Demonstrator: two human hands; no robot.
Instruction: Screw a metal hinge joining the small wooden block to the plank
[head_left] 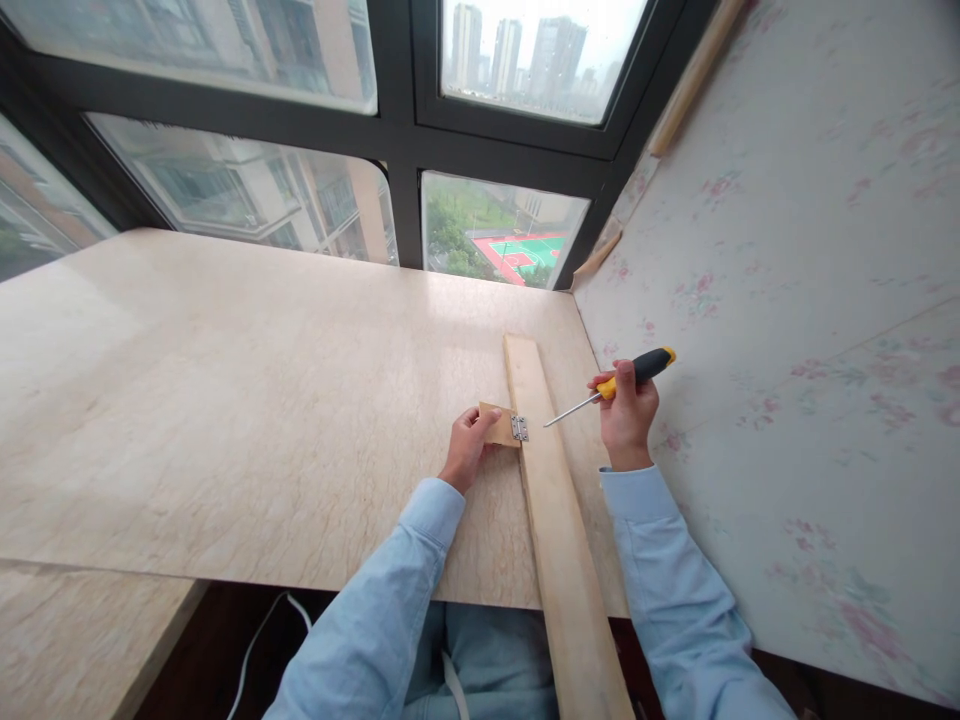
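My right hand [628, 418] grips a screwdriver [649, 364] with a black and yellow handle. Its metal shaft points left and down, and the tip is over the long wooden plank [559, 500], a little right of the hinge. A small metal hinge [519, 428] bridges the plank's left edge and a small thin wooden piece [501, 425]. Fingers and thumb of my left hand [466, 446] pinch that small piece from its left side. Several screw heads or holes show on the hinge, too small to tell apart.
The plank lies on a beige marble-patterned sill [262, 400] and sticks out past its front edge towards me. A flowered wall [787, 330] rises close on the right. Dark-framed windows [405, 220] stand behind. A white cable [251, 650] hangs below the sill at lower left.
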